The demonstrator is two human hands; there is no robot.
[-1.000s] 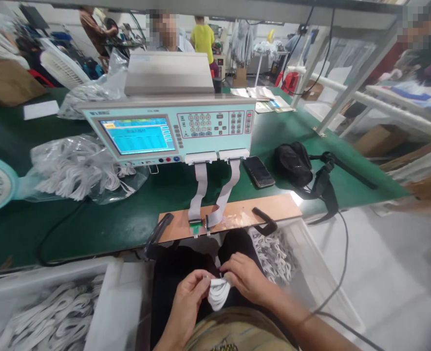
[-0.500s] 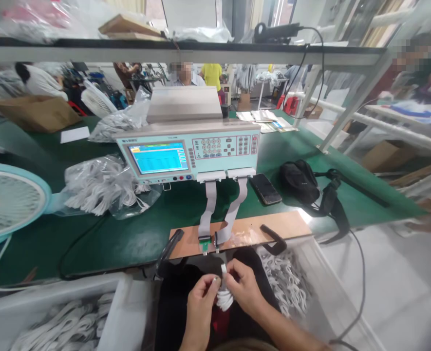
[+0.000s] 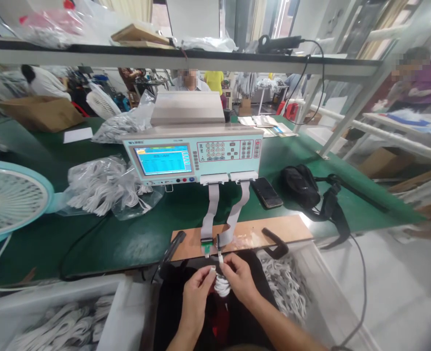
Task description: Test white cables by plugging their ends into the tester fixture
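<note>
A coiled white cable (image 3: 222, 286) hangs between my two hands below the table edge. My right hand (image 3: 239, 278) pinches one of its plugs, whose tip meets the right-hand test socket (image 3: 219, 243); whether it is fully seated I cannot tell. In my left hand (image 3: 199, 288) the other plug end is pinched, pointing up just below the small green circuit board (image 3: 207, 247) and apart from it. Grey ribbon cables (image 3: 210, 209) run from both fixtures up to the cable tester (image 3: 193, 158), whose blue screen is lit.
A wooden board (image 3: 244, 235) lies at the table edge, with black clamps (image 3: 275, 243) on it. White bins (image 3: 122, 302) of coiled cables flank my lap. A phone (image 3: 267, 192), a black pouch (image 3: 300, 185), bagged cables (image 3: 98, 187) and a fan (image 3: 14, 202) are on the table.
Both hands have moved up toward the board with the cable. The plug in my right hand has come up to the right-hand socket. The tester's screen shows different content.
</note>
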